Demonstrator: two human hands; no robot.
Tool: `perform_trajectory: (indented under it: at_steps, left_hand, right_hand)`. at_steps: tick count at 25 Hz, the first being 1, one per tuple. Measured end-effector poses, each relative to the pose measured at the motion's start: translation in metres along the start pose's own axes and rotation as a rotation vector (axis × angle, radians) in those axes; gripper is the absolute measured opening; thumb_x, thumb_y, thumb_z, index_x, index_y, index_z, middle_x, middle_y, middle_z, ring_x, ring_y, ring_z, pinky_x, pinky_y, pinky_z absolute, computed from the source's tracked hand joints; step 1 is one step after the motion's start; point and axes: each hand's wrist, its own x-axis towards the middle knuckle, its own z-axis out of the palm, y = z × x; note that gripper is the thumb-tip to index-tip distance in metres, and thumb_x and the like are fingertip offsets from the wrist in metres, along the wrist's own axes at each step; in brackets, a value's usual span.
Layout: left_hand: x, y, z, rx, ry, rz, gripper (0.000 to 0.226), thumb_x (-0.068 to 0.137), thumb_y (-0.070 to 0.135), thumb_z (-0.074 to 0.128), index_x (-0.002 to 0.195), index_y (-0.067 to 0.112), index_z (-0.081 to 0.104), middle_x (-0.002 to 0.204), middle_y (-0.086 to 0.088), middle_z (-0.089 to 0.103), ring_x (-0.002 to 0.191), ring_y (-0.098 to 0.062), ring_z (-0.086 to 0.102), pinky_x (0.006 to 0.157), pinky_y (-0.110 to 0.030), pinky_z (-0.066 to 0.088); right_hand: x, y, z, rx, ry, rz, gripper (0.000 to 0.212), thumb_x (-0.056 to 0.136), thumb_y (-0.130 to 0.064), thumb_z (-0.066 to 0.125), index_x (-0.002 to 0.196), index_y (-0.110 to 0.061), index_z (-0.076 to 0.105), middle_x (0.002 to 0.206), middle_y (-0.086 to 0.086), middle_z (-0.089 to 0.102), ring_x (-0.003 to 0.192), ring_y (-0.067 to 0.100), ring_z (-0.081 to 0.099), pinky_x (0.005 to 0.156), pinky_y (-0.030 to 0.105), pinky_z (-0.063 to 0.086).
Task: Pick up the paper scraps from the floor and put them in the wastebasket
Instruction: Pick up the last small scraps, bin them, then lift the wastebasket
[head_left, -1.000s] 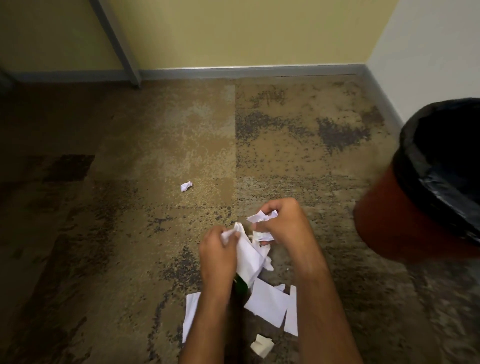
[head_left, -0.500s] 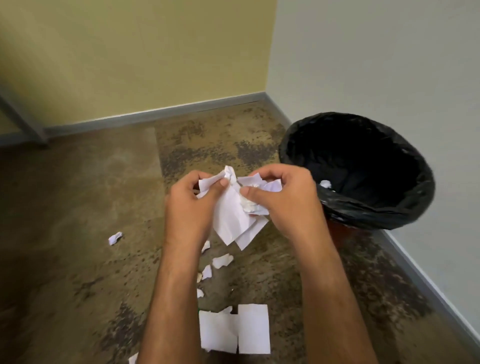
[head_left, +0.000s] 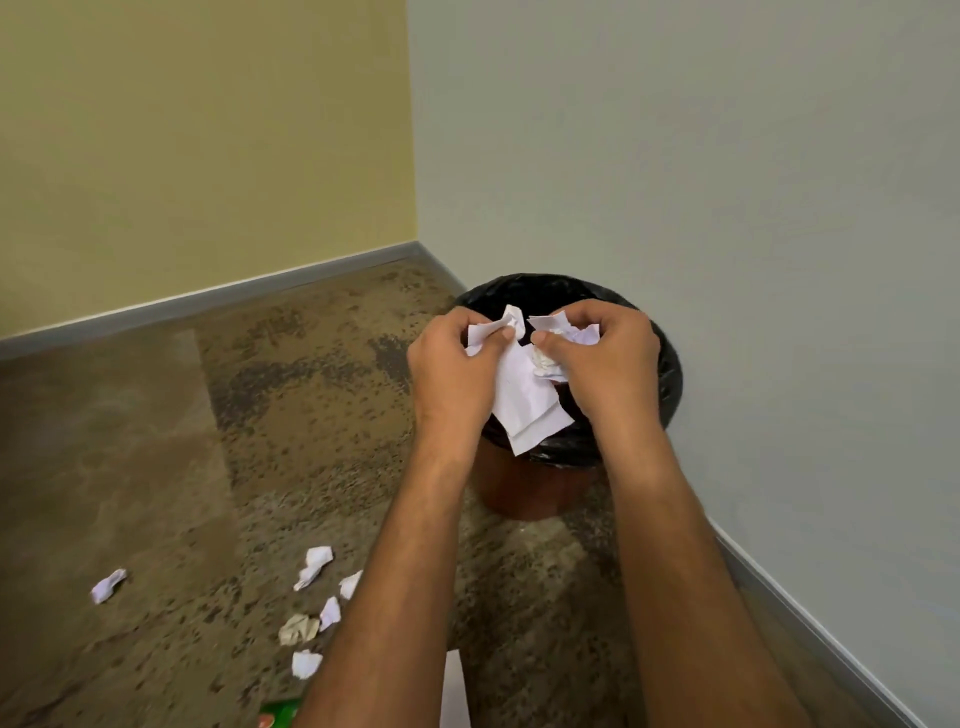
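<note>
While both hands are held above the mouth of the wastebasket (head_left: 540, 496), they share a bundle of white paper scraps (head_left: 524, 405). The left hand (head_left: 452, 369) pinches the flat, folded pieces between thumb and curled fingers, and these hang down across the near rim. The right hand (head_left: 602, 364) is curled round a crumpled wad, thumb pressed against it; the two hands sit just beside each other. The wastebasket is reddish-brown with a black liner (head_left: 670, 376) folded over its rim, and it stands on the floor (head_left: 311, 415) in the corner, near the pale wall (head_left: 701, 182) and the yellow wall (head_left: 208, 156). More paper lies on the mottled brown carpet left of the forearms: a cluster of small crumpled pieces (head_left: 315, 566) and one lone scrap (head_left: 108, 585) well apart from them. A white sheet (head_left: 455, 691) shows between the forearms at the bottom edge, and a green object (head_left: 278, 714), too cut off to identify, lies beside the left forearm
</note>
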Motion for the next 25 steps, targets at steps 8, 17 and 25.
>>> perform_trajectory:
  at_steps: [8, 17, 25]
  left_hand:
    - [0.012, -0.008, 0.024, 0.302, -0.02, 0.201, 0.011, 0.093, 0.035, 0.079, 0.099, 0.026, 0.076, 0.102, 0.008, 0.073, 0.095, -0.015, 0.067, 0.077, -0.038, 0.058]
    - [0.01, 0.0, 0.011, 0.25, -0.042, 0.223, 0.025, 0.096, 0.03, 0.078, 0.121, 0.025, 0.077, 0.115, 0.011, 0.078, 0.108, -0.009, 0.071, 0.096, -0.033, 0.061]
    - [0.022, -0.039, -0.077, 0.112, 0.085, -0.01, 0.005, 0.096, 0.025, 0.081, 0.1, 0.028, 0.08, 0.093, 0.015, 0.077, 0.085, 0.003, 0.074, 0.075, -0.013, 0.06]
  right_hand:
    - [0.016, 0.029, 0.007, -0.151, -0.016, -0.013, 0.008, 0.087, -0.028, 0.087, 0.09, -0.022, 0.082, 0.088, -0.007, 0.077, 0.087, 0.009, 0.072, 0.072, 0.021, 0.055]
    - [0.009, 0.024, 0.003, -0.192, -0.01, -0.071, 0.008, 0.096, -0.028, 0.078, 0.091, -0.024, 0.083, 0.084, -0.012, 0.077, 0.082, 0.002, 0.073, 0.072, 0.012, 0.051]
    - [-0.025, -0.004, 0.025, 0.026, 0.015, -0.25, 0.007, 0.096, -0.021, 0.078, 0.089, -0.021, 0.082, 0.081, -0.008, 0.076, 0.076, 0.009, 0.073, 0.072, 0.026, 0.061]
